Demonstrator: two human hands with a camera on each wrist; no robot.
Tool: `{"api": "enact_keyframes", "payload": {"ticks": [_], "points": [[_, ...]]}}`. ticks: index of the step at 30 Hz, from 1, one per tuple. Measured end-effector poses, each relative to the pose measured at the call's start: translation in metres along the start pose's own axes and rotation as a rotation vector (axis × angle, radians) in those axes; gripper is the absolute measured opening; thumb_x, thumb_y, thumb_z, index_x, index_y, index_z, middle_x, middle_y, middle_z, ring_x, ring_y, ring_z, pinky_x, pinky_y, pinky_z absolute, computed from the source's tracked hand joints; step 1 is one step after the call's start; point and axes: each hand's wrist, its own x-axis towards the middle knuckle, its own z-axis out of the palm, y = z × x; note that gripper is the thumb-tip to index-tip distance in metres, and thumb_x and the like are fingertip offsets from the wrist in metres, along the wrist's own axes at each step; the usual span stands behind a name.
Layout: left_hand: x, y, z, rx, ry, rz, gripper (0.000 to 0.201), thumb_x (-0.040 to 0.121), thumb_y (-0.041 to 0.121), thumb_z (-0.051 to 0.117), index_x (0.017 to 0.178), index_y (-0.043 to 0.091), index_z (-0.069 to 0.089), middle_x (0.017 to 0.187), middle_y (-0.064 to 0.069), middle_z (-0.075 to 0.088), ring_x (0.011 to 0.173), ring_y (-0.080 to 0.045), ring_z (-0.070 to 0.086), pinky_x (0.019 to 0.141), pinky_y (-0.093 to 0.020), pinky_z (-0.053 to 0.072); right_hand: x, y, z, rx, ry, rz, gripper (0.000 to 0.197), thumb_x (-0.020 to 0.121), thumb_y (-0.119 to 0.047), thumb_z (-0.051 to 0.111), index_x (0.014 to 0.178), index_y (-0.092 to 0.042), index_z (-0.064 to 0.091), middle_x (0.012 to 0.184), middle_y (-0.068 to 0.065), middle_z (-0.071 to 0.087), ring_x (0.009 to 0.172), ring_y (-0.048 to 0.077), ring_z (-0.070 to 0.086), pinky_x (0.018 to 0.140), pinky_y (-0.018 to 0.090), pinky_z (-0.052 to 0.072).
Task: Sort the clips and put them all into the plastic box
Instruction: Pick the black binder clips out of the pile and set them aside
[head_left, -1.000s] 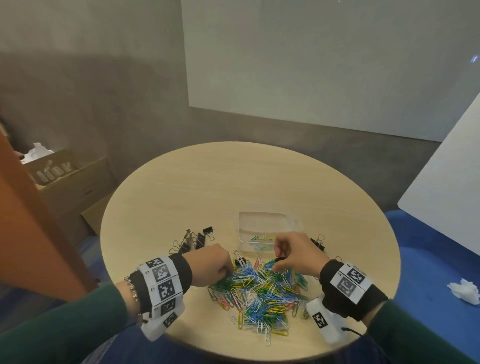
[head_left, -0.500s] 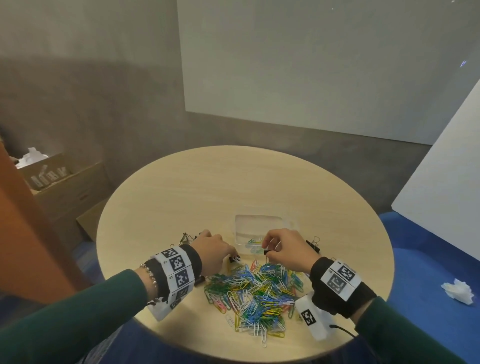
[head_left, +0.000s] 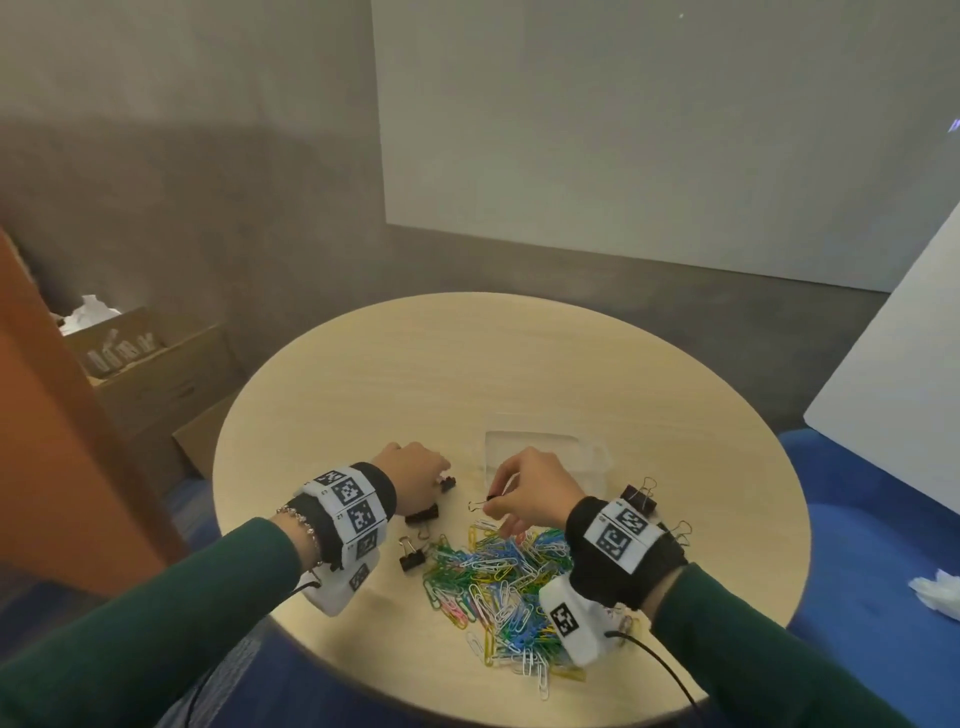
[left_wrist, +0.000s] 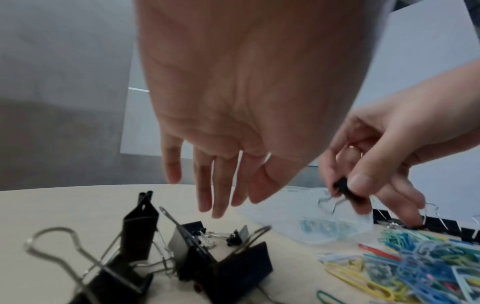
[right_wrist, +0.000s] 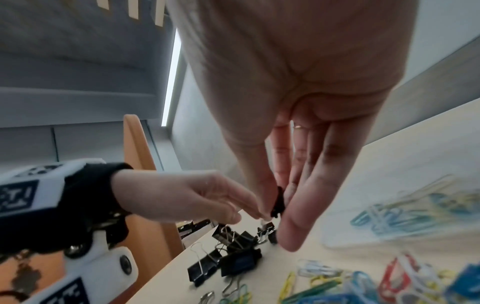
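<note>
Both hands moved left from the paper clips (head_left: 498, 587): my right hand (head_left: 530, 491) pinches a small binder clip (head_left: 480, 503), my left hand (head_left: 410, 475) hangs relaxed over the black pile (head_left: 423, 512).

I am still separating black clips; the box (head_left: 545, 460), behind my right hand, has a few paper clips. Next I should drop this one on the pile.

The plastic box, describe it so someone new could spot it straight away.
On the round wooden table, look just beyond the heap of coloured paper clips. The plastic box is the only clear, shallow container there, with a few clips inside.
</note>
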Motion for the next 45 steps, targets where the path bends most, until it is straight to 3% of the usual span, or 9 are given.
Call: {"api": "enact_keyframes", "payload": {"ticks": [3,6,10,14,17,19,29,35,45], "points": [[-0.011,-0.011,-0.002,-0.066,0.081,0.025,0.042,0.098,0.023,0.039,0.140,0.021,0.043,0.141,-0.005,0.049,0.127,-0.024,0.046,0.105,-0.037,0.034,0.007,-0.010,0.014,-0.066,-0.021,0.038,0.017,0.078,-0.010,0.076,0.083,0.004,0.069,0.076,0.018,0.074,0.062,0.023,0.073,0.064,0.034,0.061],[-0.024,-0.020,0.002,-0.086,0.184,0.060,0.033,0.095,0.022,0.043,0.125,0.026,0.056,0.129,0.003,0.059,0.118,-0.018,0.053,0.097,-0.034,0.038,0.013,-0.016,0.024,-0.116,0.010,0.035,0.018,0.078,-0.013,0.077,0.083,0.002,0.068,0.077,0.018,0.073,0.061,0.023,0.073,0.063,0.035,0.062],[-0.048,-0.017,0.014,-0.044,0.293,0.138,0.021,0.094,0.028,0.050,0.112,0.030,0.060,0.114,0.009,0.061,0.106,-0.014,0.055,0.082,-0.029,0.037,0.010,-0.016,0.029,-0.111,0.071,-0.079,0.026,0.082,-0.017,0.073,0.105,-0.008,0.062,0.102,0.007,0.065,0.044,0.013,0.065,0.050,0.024,0.054],[-0.066,-0.014,0.029,-0.071,0.263,0.192,0.021,0.090,0.037,0.056,0.110,0.033,0.060,0.111,0.013,0.059,0.100,-0.011,0.057,0.072,-0.024,0.035,-0.005,-0.017,0.033,-0.317,0.018,-0.345,0.019,0.086,-0.016,0.066,0.105,-0.015,0.069,0.105,0.000,0.070,0.067,0.005,0.058,0.071,0.018,0.044],[-0.067,-0.013,0.039,-0.066,0.213,0.190,0.022,0.088,0.044,0.058,0.107,0.034,0.063,0.108,0.012,0.058,0.098,-0.012,0.059,0.070,-0.025,0.032,-0.011,-0.013,0.042,-0.397,-0.188,-0.404,0.025,0.086,-0.017,0.067,0.111,-0.018,0.069,0.108,0.002,0.069,0.091,0.014,0.062,0.075,0.024,0.045],[-0.064,-0.014,0.044,-0.088,0.193,0.178,0.021,0.087,0.045,0.058,0.104,0.033,0.064,0.106,0.010,0.059,0.096,-0.013,0.060,0.069,-0.025,0.034,-0.010,-0.008,0.046,-0.466,-0.191,-0.379,0.027,0.085,-0.020,0.068,0.112,-0.021,0.068,0.110,0.004,0.066,0.098,0.018,0.060,0.072,0.026,0.042],[-0.055,-0.023,0.050,-0.155,0.202,0.119,0.014,0.084,0.023,0.056,0.092,0.026,0.067,0.098,0.011,0.066,0.089,-0.012,0.057,0.066,-0.023,0.037,-0.006,0.004,0.038,-0.476,-0.178,-0.369,0.019,0.082,-0.022,0.073,0.100,-0.018,0.073,0.103,0.002,0.069,0.093,0.015,0.060,0.075,0.025,0.042],[-0.054,-0.027,0.051,-0.244,0.135,0.171,0.014,0.082,0.023,0.063,0.096,0.024,0.062,0.095,0.009,0.061,0.081,-0.008,0.051,0.070,-0.026,0.045,-0.009,0.000,0.047,-0.542,-0.218,-0.407,0.034,0.087,-0.034,0.064,0.120,-0.026,0.064,0.121,0.004,0.063,0.111,0.020,0.056,0.091,0.037,0.048],[-0.056,-0.033,0.050,-0.378,0.099,0.223,0.014,0.084,0.020,0.065,0.098,0.019,0.061,0.096,0.004,0.063,0.083,-0.011,0.059,0.075,-0.027,0.051,-0.022,-0.002,0.040,-0.733,-0.228,-0.431,0.027,0.093,-0.027,0.053,0.115,-0.027,0.069,0.108,0.007,0.055,0.091,0.028,0.060,0.082,0.040,0.052]]}}
